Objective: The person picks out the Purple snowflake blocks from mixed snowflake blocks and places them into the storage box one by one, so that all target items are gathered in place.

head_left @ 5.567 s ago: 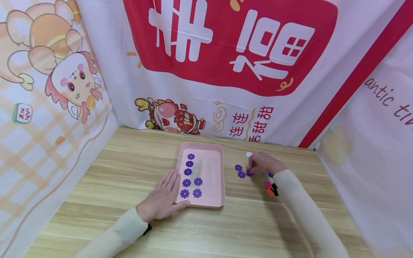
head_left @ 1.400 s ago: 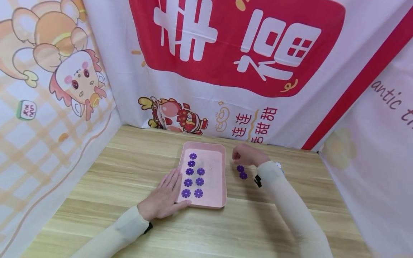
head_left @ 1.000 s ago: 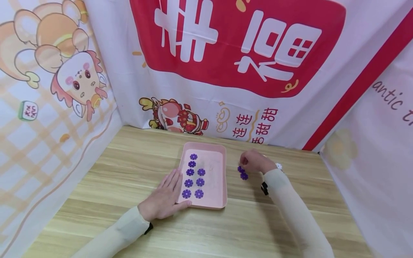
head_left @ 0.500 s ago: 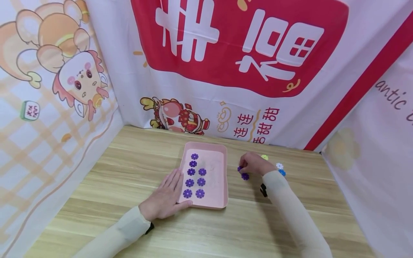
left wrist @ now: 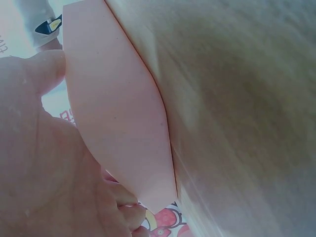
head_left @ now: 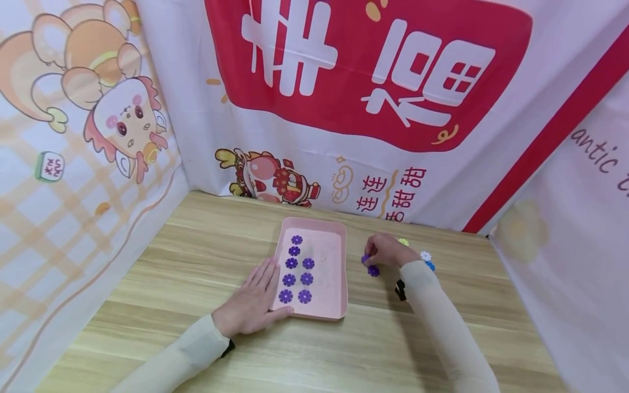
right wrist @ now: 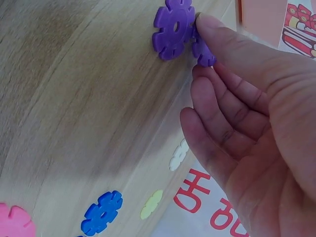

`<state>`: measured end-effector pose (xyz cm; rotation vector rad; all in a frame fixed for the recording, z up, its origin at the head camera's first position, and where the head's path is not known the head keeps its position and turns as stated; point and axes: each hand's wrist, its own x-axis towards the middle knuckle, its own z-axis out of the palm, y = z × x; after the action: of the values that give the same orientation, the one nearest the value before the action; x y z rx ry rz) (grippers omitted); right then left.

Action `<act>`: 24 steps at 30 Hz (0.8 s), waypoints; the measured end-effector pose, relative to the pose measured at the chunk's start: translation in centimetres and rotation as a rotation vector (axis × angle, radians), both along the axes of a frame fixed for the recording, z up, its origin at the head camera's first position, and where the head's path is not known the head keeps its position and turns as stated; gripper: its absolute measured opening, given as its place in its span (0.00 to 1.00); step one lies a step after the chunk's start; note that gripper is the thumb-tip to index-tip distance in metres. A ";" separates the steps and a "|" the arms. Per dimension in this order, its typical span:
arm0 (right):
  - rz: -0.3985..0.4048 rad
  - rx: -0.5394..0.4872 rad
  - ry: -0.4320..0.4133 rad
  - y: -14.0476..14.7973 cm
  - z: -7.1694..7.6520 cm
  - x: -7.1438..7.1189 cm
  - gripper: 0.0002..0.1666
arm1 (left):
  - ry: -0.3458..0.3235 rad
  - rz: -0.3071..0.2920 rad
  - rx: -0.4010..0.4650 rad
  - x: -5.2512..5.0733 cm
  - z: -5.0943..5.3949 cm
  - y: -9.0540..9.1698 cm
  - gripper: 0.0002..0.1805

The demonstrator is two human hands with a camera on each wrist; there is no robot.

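Observation:
With thumb and fingertips, my right hand pinches a purple snowflake disc on the table, right of the tray. A second purple snowflake disc lies against it, nearer me. My left hand rests on the pink tray, fingers laid along its left rim and thumb at the near-left corner. Several purple snowflake discs lie inside in two columns, the left one longer. The left wrist view shows the tray's outer wall beside the palm.
Yellow, white, blue and pink snowflake discs lie flat around my right hand and forearm. Printed cloth hangs behind the wooden table and at both sides.
Since the oldest frame, the tray's right column has gained one purple disc, and one fewer lies on the table. My right hand has come back from near the tray to the purple discs.

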<state>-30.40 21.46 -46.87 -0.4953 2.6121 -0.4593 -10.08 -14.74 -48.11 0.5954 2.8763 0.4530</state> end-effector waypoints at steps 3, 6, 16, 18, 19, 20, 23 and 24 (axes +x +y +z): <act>0.024 -0.012 0.023 0.3 0.0 0.3 0.12 | 0.008 -0.009 0.000 0.1 0.0 0.0 0.56; 0.040 -0.017 0.044 0.6 0.2 0.6 0.11 | 0.017 -0.017 0.005 0.2 0.0 0.1 0.57; 0.113 -0.031 0.092 0.6 2.1 0.8 0.03 | 0.022 -0.010 0.011 0.0 0.0 0.1 0.56; 0.136 -0.022 0.109 0.4 2.6 0.7 0.02 | 0.021 -0.010 0.007 0.0 0.0 0.0 0.57; 0.148 -0.016 0.117 0.4 2.9 0.6 0.02 | 0.021 -0.010 0.005 0.0 0.0 0.0 0.57; 0.157 -0.013 0.124 0.3 3.2 0.5 0.02 | 0.019 -0.010 0.004 0.0 0.0 0.0 0.57; 0.194 -0.009 0.163 -0.1 4.0 0.2 0.02 | 0.013 -0.006 0.003 -0.1 0.0 0.0 0.57; 0.201 -0.010 0.174 -0.3 4.2 0.2 0.03 | 0.010 -0.005 0.004 -0.1 0.0 0.0 0.57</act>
<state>-30.24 21.19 -42.64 -0.8252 2.6876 -0.3775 -10.15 -14.79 -48.13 0.6076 2.8837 0.4570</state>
